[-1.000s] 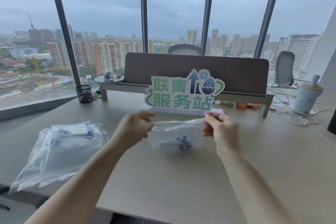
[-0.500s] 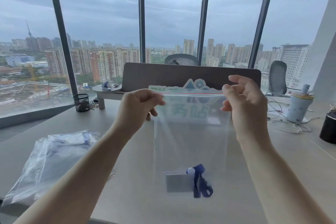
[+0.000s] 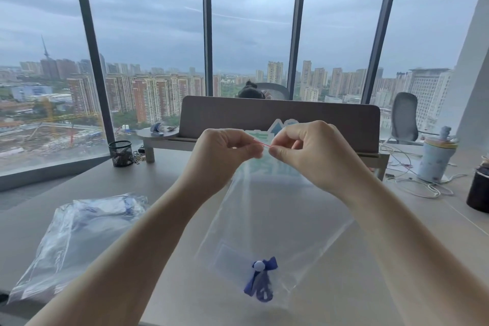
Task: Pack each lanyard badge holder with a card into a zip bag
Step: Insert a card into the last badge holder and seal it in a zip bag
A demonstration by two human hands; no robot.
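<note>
Clear zip bag (image 3: 277, 219): left hand (image 3: 225, 152) and right hand (image 3: 308, 151), earlier apart, now pinch its seal together.

Sign (image 3: 277, 167) behind zip bag (image 3: 270, 214): mostly covered by both hands and the film, lettering unreadable. Bag's top corners hidden inside left hand (image 3: 225, 156) and right hand (image 3: 309, 153). Badge holder (image 3: 232, 257) in bag: faint outline only, card not discernible. Pile of bags (image 3: 76, 241), left: contents blurred. Dark container (image 3: 479, 190) cut by right edge.
</note>
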